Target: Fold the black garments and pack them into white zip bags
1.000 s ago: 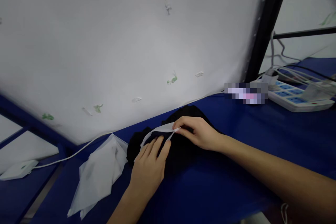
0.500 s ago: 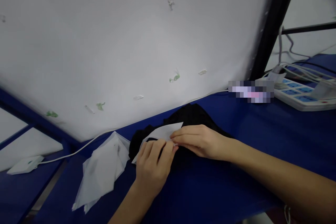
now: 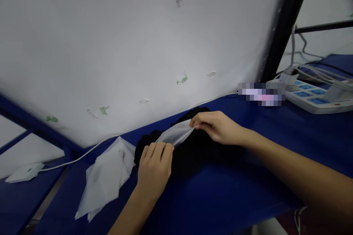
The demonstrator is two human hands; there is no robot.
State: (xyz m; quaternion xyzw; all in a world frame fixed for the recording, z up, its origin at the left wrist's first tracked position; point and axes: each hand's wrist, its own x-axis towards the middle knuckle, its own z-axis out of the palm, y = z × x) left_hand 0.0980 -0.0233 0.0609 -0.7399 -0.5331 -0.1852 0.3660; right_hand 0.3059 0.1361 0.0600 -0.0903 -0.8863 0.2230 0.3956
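A translucent white bag (image 3: 178, 132) is held between my two hands, above black cloth (image 3: 190, 158) that lies bunched on the blue table (image 3: 220, 194). My right hand (image 3: 220, 126) pinches the bag's upper right corner between thumb and fingers. At the bag's lower left, my left hand (image 3: 156, 167) has its fingers curled over the edge, with the thumb mostly hidden. To the left of the cloth lies a loose pile of similar translucent bags (image 3: 106, 180).
Behind the table stands a white panel (image 3: 124, 44) with a white cable along its foot. A power strip (image 3: 311, 97) with cables and a pixelated object (image 3: 261, 93) are at the right. A white adapter (image 3: 26, 172) sits far left.
My right hand has moved up and slightly right with the bag's corner, away from my left hand. The bag is now stretched between them, and more of the black cloth shows.
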